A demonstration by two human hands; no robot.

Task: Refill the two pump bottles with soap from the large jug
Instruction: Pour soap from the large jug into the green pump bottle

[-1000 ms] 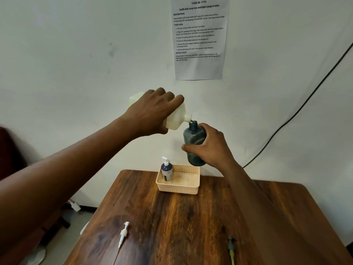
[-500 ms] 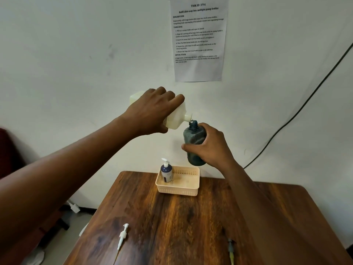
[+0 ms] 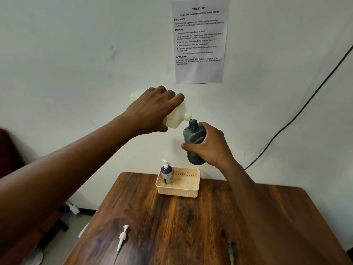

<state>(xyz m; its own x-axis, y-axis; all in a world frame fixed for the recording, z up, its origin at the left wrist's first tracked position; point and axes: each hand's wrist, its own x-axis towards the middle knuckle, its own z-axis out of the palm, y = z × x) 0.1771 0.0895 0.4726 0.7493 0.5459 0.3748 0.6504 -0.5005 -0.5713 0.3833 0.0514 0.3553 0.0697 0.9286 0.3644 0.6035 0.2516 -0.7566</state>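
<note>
My left hand [image 3: 152, 109] grips the tilted cream jug [image 3: 177, 119]; right hand [image 3: 208, 146] wraps the dark bottle [image 3: 193, 134]; any soap stream too small to see.

Cream jug [image 3: 176, 117] tipped spout-down, spout right at open mouth of dark grey-green bottle [image 3: 193, 139] (upright, capless), both held in the air above the basket [image 3: 178, 191]. Second bottle [image 3: 166, 174], navy with white pump fitted, stands upright in basket's left corner.

Cream jug [image 3: 176, 119], dark bottle [image 3: 193, 138] — perhaps grey-green.
</note>
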